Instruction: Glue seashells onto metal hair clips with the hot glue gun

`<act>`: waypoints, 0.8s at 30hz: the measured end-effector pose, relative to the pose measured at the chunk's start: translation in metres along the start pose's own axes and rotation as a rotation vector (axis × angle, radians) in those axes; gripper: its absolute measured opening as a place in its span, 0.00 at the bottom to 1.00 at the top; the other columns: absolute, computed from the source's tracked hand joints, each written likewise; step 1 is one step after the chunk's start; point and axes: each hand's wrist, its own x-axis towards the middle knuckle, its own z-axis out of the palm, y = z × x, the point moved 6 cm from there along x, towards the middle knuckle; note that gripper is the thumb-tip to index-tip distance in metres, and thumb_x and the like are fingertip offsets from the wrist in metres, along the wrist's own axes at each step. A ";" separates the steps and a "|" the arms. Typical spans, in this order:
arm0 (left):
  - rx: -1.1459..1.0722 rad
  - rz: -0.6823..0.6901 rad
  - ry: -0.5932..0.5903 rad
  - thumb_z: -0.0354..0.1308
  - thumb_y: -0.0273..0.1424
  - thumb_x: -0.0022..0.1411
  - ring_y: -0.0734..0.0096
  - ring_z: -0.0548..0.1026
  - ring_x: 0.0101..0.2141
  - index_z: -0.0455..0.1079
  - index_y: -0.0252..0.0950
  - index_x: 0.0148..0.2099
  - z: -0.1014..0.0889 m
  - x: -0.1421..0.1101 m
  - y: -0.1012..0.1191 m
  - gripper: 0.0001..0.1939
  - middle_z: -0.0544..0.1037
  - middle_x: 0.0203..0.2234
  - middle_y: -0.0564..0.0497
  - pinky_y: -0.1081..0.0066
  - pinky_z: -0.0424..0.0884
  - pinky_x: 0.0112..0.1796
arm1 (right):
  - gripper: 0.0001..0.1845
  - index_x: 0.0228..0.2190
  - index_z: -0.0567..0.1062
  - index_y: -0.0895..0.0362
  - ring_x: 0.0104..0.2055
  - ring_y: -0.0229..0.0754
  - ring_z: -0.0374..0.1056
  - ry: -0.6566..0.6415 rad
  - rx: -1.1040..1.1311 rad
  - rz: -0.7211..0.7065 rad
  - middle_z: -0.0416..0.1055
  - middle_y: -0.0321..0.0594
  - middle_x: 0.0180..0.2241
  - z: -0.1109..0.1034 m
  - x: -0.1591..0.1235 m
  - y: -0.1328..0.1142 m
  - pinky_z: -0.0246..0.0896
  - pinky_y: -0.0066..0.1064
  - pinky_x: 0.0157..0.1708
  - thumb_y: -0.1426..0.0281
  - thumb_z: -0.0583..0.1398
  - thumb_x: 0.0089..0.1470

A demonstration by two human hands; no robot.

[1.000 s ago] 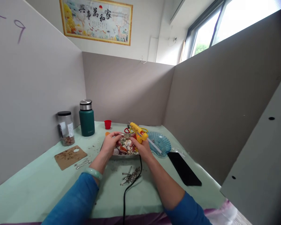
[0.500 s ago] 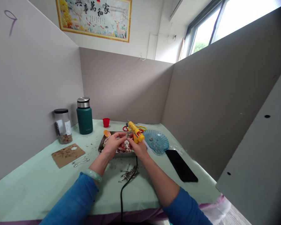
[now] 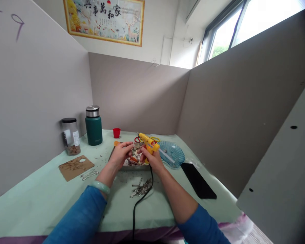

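My right hand (image 3: 154, 161) is wrapped round the grip of a yellow glue gun (image 3: 149, 141), whose nozzle points up and away to the left. A clear glue stick sticks out of its back end, and a black cord (image 3: 135, 210) runs down toward me. Fingers pinched together, my left hand (image 3: 120, 156) is over the left part of a metal tray (image 3: 136, 168); whatever is in its fingertips is too small to name. Shells and small pieces (image 3: 135, 159) fill the tray. In front of it lies a pile of small metal pins (image 3: 141, 188).
To the right are a blue shell-shaped dish (image 3: 176, 154) and a black phone (image 3: 199, 181). Scissors (image 3: 156, 139) and a red cup (image 3: 116, 133) sit behind. A green bottle (image 3: 94, 130), a clear jar (image 3: 71, 137), brown card (image 3: 76, 167) and safety pins (image 3: 89, 174) are left.
My hands have drawn apart above the tray. The glue gun has turned flatter, and its glue stick now shows over the dish. The view has shifted slightly.
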 end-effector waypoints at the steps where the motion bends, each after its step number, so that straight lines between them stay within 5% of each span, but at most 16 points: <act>1: -0.021 -0.004 0.003 0.69 0.35 0.43 0.82 0.61 0.16 0.72 0.30 0.38 -0.003 0.001 0.001 0.20 0.64 0.13 0.59 0.78 0.60 0.20 | 0.21 0.34 0.69 0.56 0.19 0.35 0.64 -0.038 0.014 0.011 0.73 0.37 0.26 0.001 -0.001 -0.001 0.62 0.28 0.20 0.52 0.62 0.46; 10: -0.163 0.029 0.094 0.70 0.30 0.40 0.85 0.60 0.16 0.70 0.31 0.38 -0.018 0.001 0.018 0.21 0.67 0.19 0.59 0.78 0.60 0.19 | 0.22 0.30 0.73 0.58 0.20 0.34 0.64 -0.175 -0.089 0.009 0.72 0.39 0.25 0.009 -0.008 -0.005 0.57 0.24 0.16 0.50 0.59 0.49; 24: -0.101 0.093 0.142 0.71 0.32 0.40 0.83 0.61 0.16 0.70 0.31 0.37 -0.024 0.002 0.020 0.22 0.66 0.16 0.59 0.79 0.58 0.19 | 0.23 0.33 0.73 0.59 0.16 0.33 0.59 -0.208 -0.252 0.008 0.66 0.33 0.17 0.009 -0.005 0.008 0.55 0.25 0.16 0.50 0.58 0.51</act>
